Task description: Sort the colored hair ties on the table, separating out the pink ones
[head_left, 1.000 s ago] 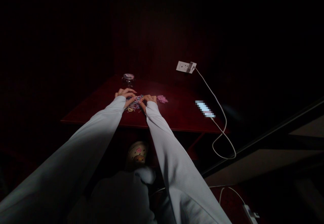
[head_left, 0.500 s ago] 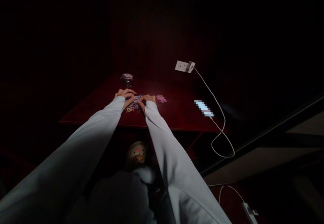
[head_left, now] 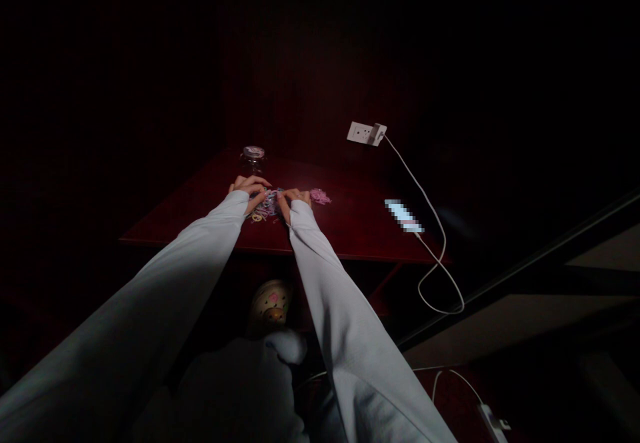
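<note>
A loose heap of small, thin, band-like pieces in mixed colours lies on the dark red table between my hands. Over its left edge is my left hand, fingers stretched to the right and the thumb apart from them. My right hand reaches into the heap from the right, its thumb and forefinger drawn together at the tips. Whatever they pinch is too small to make out. Just beyond that hand sits a separate pile of pink pieces.
A clear lidded jar stands behind my left hand. To the right, a lit phone is on the table, its white cable looping past the edge to a wall socket. A decorated clog shows below.
The right hand's fingers have shifted slightly at the heap. My left hand keeps nearly the same pose, and the whole view has drifted a little.
</note>
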The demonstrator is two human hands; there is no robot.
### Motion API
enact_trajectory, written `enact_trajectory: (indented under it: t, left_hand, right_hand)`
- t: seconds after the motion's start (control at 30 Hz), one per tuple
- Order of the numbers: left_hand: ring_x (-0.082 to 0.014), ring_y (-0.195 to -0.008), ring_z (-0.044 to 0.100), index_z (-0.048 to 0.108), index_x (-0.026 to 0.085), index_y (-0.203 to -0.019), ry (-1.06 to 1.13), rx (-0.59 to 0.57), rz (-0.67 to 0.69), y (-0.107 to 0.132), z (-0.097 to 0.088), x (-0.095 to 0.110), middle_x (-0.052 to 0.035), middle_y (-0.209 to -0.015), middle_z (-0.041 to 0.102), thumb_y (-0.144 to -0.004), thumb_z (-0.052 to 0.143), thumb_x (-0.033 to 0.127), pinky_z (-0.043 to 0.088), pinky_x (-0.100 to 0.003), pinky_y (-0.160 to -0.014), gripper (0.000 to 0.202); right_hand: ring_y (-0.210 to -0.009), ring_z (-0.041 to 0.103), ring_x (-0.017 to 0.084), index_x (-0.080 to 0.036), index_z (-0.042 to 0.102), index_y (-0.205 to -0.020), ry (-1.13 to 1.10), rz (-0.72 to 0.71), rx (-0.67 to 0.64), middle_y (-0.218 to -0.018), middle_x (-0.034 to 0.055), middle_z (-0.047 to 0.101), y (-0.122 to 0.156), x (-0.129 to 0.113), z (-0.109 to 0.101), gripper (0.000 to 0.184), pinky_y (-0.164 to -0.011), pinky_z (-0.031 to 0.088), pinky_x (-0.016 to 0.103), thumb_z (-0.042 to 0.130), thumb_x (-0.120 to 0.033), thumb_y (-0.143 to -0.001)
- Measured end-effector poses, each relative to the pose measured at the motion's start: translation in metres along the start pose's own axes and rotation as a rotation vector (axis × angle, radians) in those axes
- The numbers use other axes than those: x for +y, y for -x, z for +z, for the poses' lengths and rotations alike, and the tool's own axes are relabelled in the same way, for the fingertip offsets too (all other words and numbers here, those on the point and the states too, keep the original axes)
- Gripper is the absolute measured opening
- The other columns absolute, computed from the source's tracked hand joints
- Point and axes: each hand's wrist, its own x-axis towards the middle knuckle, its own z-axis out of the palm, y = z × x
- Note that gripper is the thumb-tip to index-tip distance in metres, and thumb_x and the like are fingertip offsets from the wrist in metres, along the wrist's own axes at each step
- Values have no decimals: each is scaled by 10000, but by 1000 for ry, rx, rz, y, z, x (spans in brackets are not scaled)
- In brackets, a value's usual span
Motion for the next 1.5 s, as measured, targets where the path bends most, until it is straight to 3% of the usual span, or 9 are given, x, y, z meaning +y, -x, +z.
enact_trajectory:
  t: [0.23, 0.47, 0.9, 1.3, 1.5]
  left_hand:
    - [-313, -1203, 546, 781, 268, -857, -15, -3, -4, -3, 5, -3, -18, -1342, 767, -1047, 611, 407, 421, -519, -1067, 290]
    - [-315, -1214, 560, 745, 256, -827, -107, 1, -59, -7, 9, -3, -17, -1324, 774, -1000, 660, 291, 392, -513, -1097, 196]
    - [-325, -1174, 568, 713, 260, -812, -121, 16, -2, -7, 0, 10, -32, -1263, 783, -1012, 604, 371, 418, -514, -1026, 253]
    - [-341, -1226, 571, 689, 244, -851, -135, 106, -90, -7, -3, 13, -58, -1319, 738, -1058, 543, 346, 367, -535, -1060, 274]
    - [-339, -1197, 572, 659, 230, -809, -106, 264, -169, -4, -9, 18, -75, -1273, 747, -1048, 515, 356, 339, -561, -1101, 306]
  right_hand:
    - [-1197, 511, 239, -300, 856, -1039, -30, -53, -60, -1220, 27, 738, 2, -1, -2, 260, -1081, 417, 378, 674, -481, -1078]
    - [-1208, 499, 237, -280, 840, -1019, -38, -56, -60, -1226, 24, 730, 1, 0, -1, 244, -1079, 406, 377, 675, -450, -1080]
    - [-1230, 484, 239, -249, 809, -957, 5, -25, -49, -1281, 32, 712, 6, -14, -11, 224, -1087, 403, 365, 649, -335, -1089]
    - [-1262, 466, 255, -255, 823, -981, 1, -20, 7, -1355, 51, 635, 5, -10, -4, 256, -1104, 398, 377, 622, -363, -1096]
    - [-1303, 437, 280, -252, 824, -960, 38, 32, 66, -1429, 64, 572, 5, -10, -2, 267, -1125, 378, 405, 630, -384, -1086]
